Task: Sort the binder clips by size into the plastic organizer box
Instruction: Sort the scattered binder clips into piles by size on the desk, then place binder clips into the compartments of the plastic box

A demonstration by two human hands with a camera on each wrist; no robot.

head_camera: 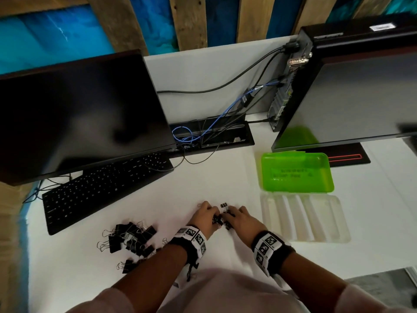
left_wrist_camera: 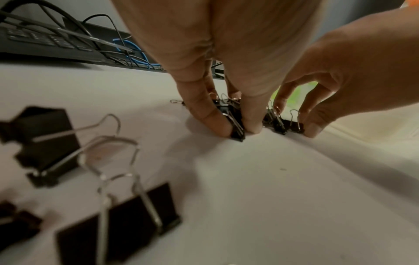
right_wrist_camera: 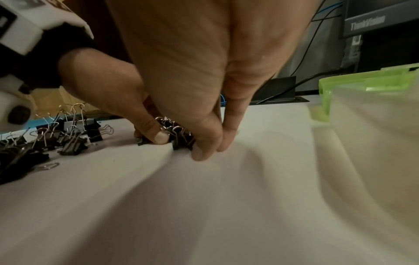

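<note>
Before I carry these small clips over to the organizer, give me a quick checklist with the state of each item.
1. Left hand has a grip on small clips: ok, fingertips pinch a black cluster on the table.
2. Right hand has a grip on its small clips: ok, thumb and fingers pinch them.
3. Organizer box open: ok, green lid is folded back, clear compartments are exposed.
4. Compartments empty: cannot tell, the tray is translucent and blurred.
5. Only one size gathered: cannot tell, fingers hide part of each cluster.
6. Larger clips kept apart: ok, they lie in a pile left of the hands.
</note>
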